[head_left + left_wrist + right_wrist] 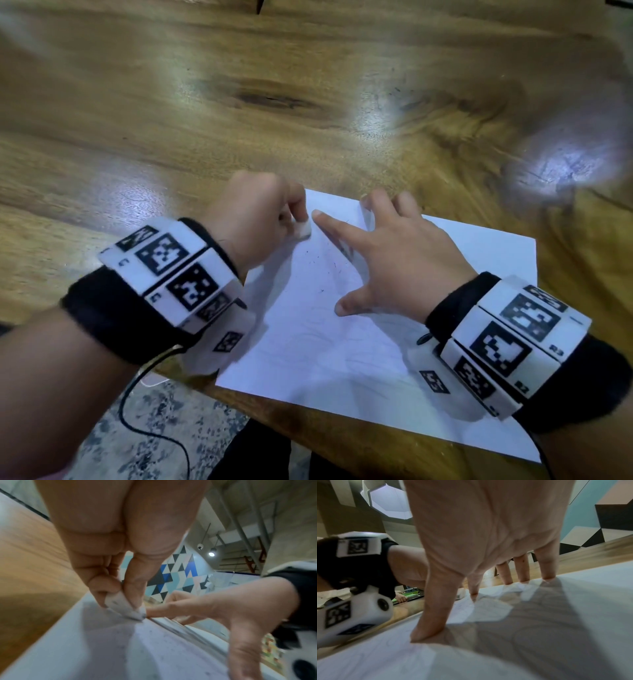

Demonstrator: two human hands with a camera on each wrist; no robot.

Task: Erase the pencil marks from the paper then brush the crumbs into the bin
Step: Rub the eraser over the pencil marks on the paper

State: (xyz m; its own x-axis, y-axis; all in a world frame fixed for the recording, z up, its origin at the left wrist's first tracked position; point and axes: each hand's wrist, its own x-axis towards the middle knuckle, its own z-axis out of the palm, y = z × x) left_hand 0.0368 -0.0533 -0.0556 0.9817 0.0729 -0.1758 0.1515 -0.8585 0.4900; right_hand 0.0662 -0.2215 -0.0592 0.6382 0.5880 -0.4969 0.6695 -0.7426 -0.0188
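A white sheet of paper [342, 342] lies near the front edge of the wooden table [308, 120]. My left hand [260, 219] pinches a small white eraser [303, 230] between thumb and fingers, its tip down on the paper's far left corner. In the left wrist view the eraser [125, 607] is greyed at its tip and touches the paper [120, 649]. My right hand [387, 253] is spread flat, with fingertips and thumb pressing on the sheet; its index fingertip lies just right of the eraser. Dark eraser crumbs [318, 263] dot the paper between the hands. Faint pencil lines remain on the sheet [530, 635].
The wooden table stretches bare and glossy beyond the paper. Its front edge [308, 425] runs just below the sheet, with speckled floor [154, 428] underneath. No bin shows in any view. A cable [137, 404] hangs from my left wristband.
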